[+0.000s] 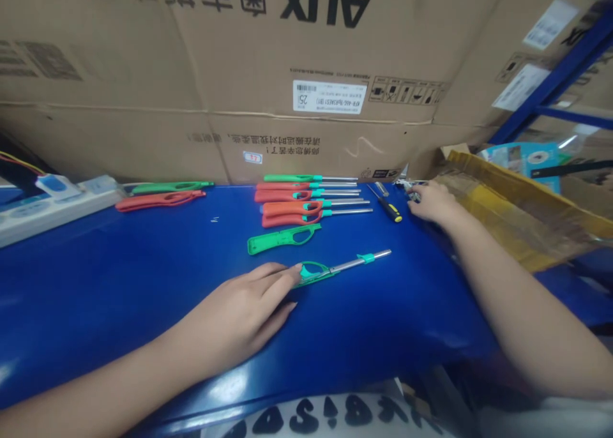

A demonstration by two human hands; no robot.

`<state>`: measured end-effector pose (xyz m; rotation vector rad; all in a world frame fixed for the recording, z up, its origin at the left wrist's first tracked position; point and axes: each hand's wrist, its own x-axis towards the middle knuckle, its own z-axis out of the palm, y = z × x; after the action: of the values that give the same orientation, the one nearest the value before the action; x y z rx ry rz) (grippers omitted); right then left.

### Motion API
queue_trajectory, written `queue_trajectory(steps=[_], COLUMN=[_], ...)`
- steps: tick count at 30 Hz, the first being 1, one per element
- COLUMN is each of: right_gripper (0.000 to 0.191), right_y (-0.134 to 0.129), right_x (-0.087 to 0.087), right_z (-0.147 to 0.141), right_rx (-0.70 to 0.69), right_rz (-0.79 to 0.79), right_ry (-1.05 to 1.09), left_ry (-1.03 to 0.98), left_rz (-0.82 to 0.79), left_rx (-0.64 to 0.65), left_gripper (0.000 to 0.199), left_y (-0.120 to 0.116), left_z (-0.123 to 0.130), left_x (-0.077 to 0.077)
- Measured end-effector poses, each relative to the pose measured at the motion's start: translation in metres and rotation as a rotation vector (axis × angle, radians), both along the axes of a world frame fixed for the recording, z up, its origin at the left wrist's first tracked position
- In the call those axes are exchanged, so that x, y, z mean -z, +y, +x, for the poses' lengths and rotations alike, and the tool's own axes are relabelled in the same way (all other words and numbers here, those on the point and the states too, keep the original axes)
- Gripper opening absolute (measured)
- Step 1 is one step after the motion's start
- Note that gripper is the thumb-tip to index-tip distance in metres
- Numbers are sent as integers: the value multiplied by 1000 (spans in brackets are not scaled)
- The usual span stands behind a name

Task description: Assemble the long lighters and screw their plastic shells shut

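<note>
On the blue table, my left hand [249, 304] is closed over the handle of a green stick lighter [313, 271], whose metal tube points right with a teal collar near its tip. The fingers cover most of that handle. Just behind lies a loose green handle half [282, 238], its inner side up. My right hand [435, 202] reaches to the back right, fingers curled at a small heap of metallic parts [407, 186]. What its fingertips hold, if anything, is too small to make out. Beside it rests a yellow-and-black screwdriver [390, 209].
Several red and green stick lighters [287, 195] lie in a row at the back. Red and green handle shells [160, 200] sit left, near a white power strip [57, 205]. A large cardboard box [215, 74] walls the back; a taped carton [517, 214] stands right.
</note>
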<state>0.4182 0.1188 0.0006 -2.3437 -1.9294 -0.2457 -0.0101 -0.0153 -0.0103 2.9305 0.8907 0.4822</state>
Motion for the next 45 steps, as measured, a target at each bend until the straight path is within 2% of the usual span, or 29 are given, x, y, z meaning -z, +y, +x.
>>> queue_trajectory(steps=[3,7,14,22,28,34,37,40,41,43,45], right_gripper=[45,52,27,35,19,17,19,21,22,23,22], right_y=[2,3,4,6,7,-4,-10,-20,-25,-39,-57], right_x=[3,4,1,0,5,-11,-21,-25,-25,-22,-18], right_z=[-4,-6,-3,-4,-3,-13,-28,-57,-70,-98,-125], right_rx=[67,80,94,169,190,172,85,-75,-149,-382,-566], right_rz=[0,-3,-10,4,11,107,192,228,237,285,252], right_ry=[5,12,27,42,45,90,156,277,344,653,793], left_ry=[-31,-48,-34,33,32,71,98,83,69,37,-17], left_rz=[-39,-23,92,26,-9,-41,-49,-73,-87,-118,-156], left_rx=[-17,-30,-73,-80,-83,-75,-81,-103,-113,-124,-129], left_gripper=[36,34,31,28,33,39,39,39,39,38,37], left_y=[3,4,5,9,14,14,12,11,10,11,12], left_z=[-3,-6,-10,-13,-14,-9,-8,-8,-8,-8,-7], left_x=[0,-3,-11,-14,-9,-10,-11,-12,-12,-11,-11])
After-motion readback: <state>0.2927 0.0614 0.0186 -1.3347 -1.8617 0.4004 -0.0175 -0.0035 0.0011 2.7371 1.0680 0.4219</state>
